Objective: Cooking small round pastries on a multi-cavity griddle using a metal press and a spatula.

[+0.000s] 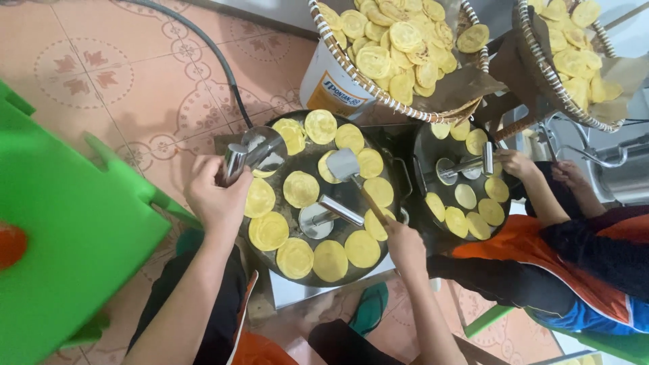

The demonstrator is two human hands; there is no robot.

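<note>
My left hand [216, 196] grips the handle of a round metal press [260, 150] held over the left rim of a dark round griddle [307, 162]. My right hand [404, 243] holds a wooden-handled metal spatula [345, 165] whose blade rests on a yellow disc near the griddle's middle. Several flat yellow round wafers [301, 189] lie in a ring on the griddle. A second metal press [324, 215] rests on the griddle between my hands.
Another person's hands [520, 163] work a press on a second griddle [463, 182] to the right. Two woven trays [399, 40] heaped with yellow wafers sit beyond, one on a white bucket [331, 88]. A green plastic chair [61, 230] stands at left. A black hose [216, 61] crosses the tiled floor.
</note>
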